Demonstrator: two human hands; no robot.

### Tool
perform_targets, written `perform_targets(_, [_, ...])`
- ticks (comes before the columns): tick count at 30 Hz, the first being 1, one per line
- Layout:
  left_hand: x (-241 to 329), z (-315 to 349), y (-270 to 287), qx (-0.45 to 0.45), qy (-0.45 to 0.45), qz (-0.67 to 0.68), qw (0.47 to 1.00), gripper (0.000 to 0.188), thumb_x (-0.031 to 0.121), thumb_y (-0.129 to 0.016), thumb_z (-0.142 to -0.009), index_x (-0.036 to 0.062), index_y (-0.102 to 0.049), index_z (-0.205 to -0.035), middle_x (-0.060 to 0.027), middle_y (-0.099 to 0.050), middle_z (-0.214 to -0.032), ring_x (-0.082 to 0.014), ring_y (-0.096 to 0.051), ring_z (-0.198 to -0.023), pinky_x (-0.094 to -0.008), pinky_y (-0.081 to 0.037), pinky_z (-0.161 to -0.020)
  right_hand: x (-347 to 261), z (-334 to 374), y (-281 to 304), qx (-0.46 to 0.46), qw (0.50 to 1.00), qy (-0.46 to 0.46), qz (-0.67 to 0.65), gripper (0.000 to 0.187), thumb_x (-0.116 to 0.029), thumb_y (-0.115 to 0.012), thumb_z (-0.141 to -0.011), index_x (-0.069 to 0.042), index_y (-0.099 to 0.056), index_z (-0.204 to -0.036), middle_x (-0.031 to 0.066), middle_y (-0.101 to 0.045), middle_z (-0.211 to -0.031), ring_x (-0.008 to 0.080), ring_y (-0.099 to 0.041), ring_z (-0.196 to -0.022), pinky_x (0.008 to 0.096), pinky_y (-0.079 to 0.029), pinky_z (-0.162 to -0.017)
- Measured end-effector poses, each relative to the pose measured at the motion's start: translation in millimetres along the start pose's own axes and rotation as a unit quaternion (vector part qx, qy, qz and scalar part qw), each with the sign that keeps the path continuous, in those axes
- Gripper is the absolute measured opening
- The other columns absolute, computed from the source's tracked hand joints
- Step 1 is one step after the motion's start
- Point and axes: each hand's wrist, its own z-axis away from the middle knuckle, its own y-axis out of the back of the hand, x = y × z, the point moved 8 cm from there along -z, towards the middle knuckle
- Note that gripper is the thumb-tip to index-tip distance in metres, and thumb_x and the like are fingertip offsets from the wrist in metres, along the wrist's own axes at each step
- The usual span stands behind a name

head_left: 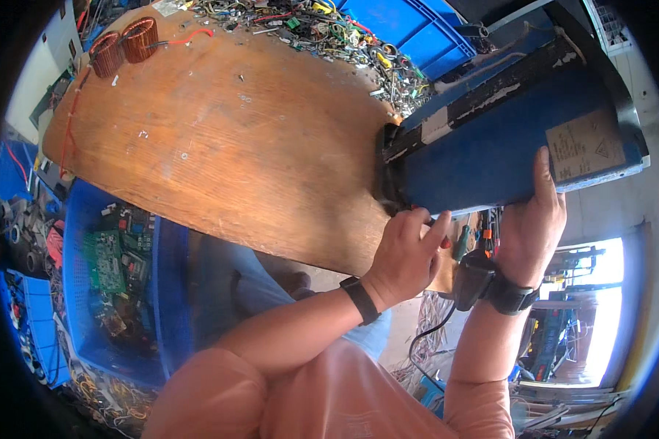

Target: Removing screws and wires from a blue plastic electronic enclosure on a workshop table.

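A large blue metal case (490, 154), with black edges and a paper label on its side, stands tilted at the right end of the wooden table. My right hand (533, 223) grips its lower right edge, one finger stretched up along the side and the others hidden beneath. At the case's lower left edge is my left hand (406, 252), its fingers bent and closed together. A small bit of red shows beside those fingers, but what they hold is hidden. Near the left hand, a green-handled screwdriver (462, 242) lies among other tools.
Two copper coils (140, 40) with red wire sit at the table's (220, 154) far left. Wire scraps and small parts (329, 40) are heaped along its back, before a blue crate (414, 36). A blue basket (110, 344) of circuit boards (108, 262) stands below left.
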Motion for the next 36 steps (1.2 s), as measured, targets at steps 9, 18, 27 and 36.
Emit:
perform_targets(9, [4.4,-1.3,2.1,0.046,-0.010,0.003,0.999,0.051,0.000,-0.061,-0.066,0.0048,-0.051,-0.116,-0.0150,-0.048,-0.106,-0.0297,-0.050,-0.088,-0.0411,-0.041,-0.079,-4.4,-1.8,3.5,0.024,0.999,0.027,0.003,0.039,0.004,-0.054,-0.084,-0.009,-0.057,-0.121,0.0200,-0.061,-0.100,0.0326,-0.061,-0.091,0.0367,-0.047,-0.078])
perform_targets(18, [-1.0,3.4,3.3,0.026,-0.010,-0.004,1.000,0.055,0.002,-0.060,-0.067,0.0034,-0.049,-0.120,-0.0185,-0.044,-0.114,-0.0321,-0.050,-0.094,-0.0426,-0.042,-0.081,32.5,1.2,-26.8,0.085,0.754,-0.315,-0.570,0.047,0.009,-0.051,-0.081,-0.010,-0.057,-0.123,0.0206,-0.060,-0.096,0.0320,-0.060,-0.082,0.0370,-0.047,-0.072])
perform_targets(27, [-0.6,-1.0,12.5,0.052,0.012,0.039,0.998,0.057,0.000,-0.056,-0.069,0.0024,-0.046,-0.125,-0.0209,-0.041,-0.118,-0.0319,-0.048,-0.096,-0.0404,-0.042,-0.083,29.8,-5.2,-10.7,0.017,0.972,-0.039,-0.232,0.045,0.005,-0.052,-0.085,-0.016,-0.056,-0.125,0.0175,-0.060,-0.090,0.0295,-0.061,-0.079,0.0389,-0.047,-0.069])
perform_targets(36, [-11.2,2.4,5.2,0.064,0.063,0.127,0.988,0.060,-0.007,-0.053,-0.069,0.0012,-0.041,-0.127,-0.0156,-0.039,-0.119,-0.0278,-0.047,-0.100,-0.0386,-0.040,-0.087,8.9,2.0,-21.5,0.065,0.813,-0.281,-0.505,0.047,-0.030,-0.061,-0.089,0.011,-0.052,-0.110,0.0156,-0.058,-0.106,0.0190,-0.054,-0.097,0.0295,-0.044,-0.083])
